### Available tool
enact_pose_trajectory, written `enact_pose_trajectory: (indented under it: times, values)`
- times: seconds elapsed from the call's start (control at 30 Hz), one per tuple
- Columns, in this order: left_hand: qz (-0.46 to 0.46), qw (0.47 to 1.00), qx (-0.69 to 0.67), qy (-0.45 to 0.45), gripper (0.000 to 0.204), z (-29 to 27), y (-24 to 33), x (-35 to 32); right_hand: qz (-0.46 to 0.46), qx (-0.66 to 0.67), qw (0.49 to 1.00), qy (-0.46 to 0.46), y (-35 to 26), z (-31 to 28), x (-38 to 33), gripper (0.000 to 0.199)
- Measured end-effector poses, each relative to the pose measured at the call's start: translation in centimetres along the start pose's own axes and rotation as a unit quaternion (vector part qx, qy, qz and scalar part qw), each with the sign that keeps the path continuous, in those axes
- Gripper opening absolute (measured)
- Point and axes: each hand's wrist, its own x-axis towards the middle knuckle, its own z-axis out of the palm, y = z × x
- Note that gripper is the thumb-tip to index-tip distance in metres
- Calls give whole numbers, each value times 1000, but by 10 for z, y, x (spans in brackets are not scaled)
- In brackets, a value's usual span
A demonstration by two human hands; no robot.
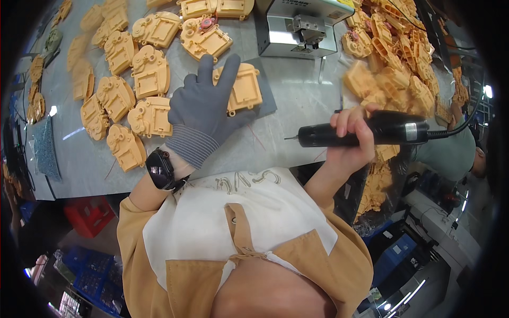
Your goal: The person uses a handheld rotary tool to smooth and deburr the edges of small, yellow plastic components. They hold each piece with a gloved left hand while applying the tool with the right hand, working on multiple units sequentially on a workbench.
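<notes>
My left hand (204, 103), in a grey glove with a watch at the wrist, is at a yellow plastic housing (247, 89). Index finger and thumb reach around the near-left side of the housing, which lies on a dark flat pad (269, 100); the palm side is hidden. In my bare right hand (352, 135) is a black electric screwdriver (397, 128), held level, its thin bit pointing left. The bit is apart from the housing. A cord runs from the tool's back end to the right.
Several similar yellow housings (150, 71) lie in rows left of my left hand. One at the top carries a red part (207, 24). A metal box-shaped machine (297, 34) stands beyond the pad. More housings form a heap (405, 53) at the right. A blue bag (46, 148) lies far left.
</notes>
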Motion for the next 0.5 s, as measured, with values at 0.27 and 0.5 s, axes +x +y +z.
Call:
enact_pose_trajectory:
  times: [0.27, 0.5]
  values:
    - [32, 999, -13, -40, 82, -2, -4, 6, -5, -6, 1000, 11, 0, 1, 2, 34]
    - [79, 969, -196, 127, 72, 28, 1, -13, -21, 5, 998, 50, 2, 1, 1, 37]
